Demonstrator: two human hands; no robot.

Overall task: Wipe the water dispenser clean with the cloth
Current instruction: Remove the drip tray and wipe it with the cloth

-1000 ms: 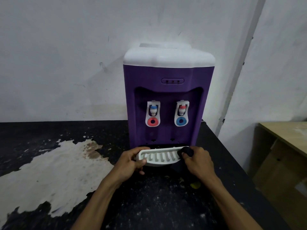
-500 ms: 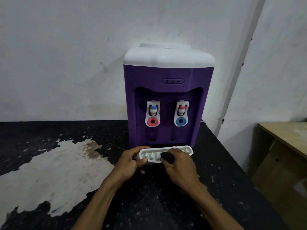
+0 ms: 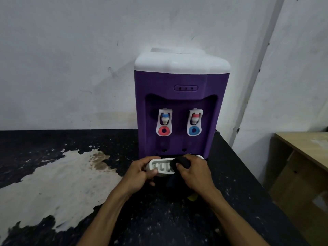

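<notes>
- Right now the wiping is on the white drip tray (image 3: 160, 167), at the foot of the purple water dispenser (image 3: 181, 82). The dispenser stands at the back of the dark surface (image 3: 159, 219), against the wall.
- Left hand (image 3: 142, 172): fingers curled round the tray's left end, gripping it.
- Right hand (image 3: 195, 173): fingers closed on the dark cloth (image 3: 181, 162), pressing it onto the tray's slats right of middle.
- Cannot tell whether the tray sits in its slot or is lifted out.
- Progress, my guess: tray part done, and its left slats are still bare of the cloth.
- Purple front, white top and both taps (image 3: 164, 122) look untouched, so probably most of the job is left.
- Around:
  - pale worn patch (image 3: 53, 183) on the surface at left
  - small yellow thing (image 3: 192, 197) under the right wrist, mostly hidden
  - wooden unit (image 3: 301, 144) at far right, well apart
- In the way: nothing blocks the tray. The taps jut into the recess, so the cloth must work round them.
</notes>
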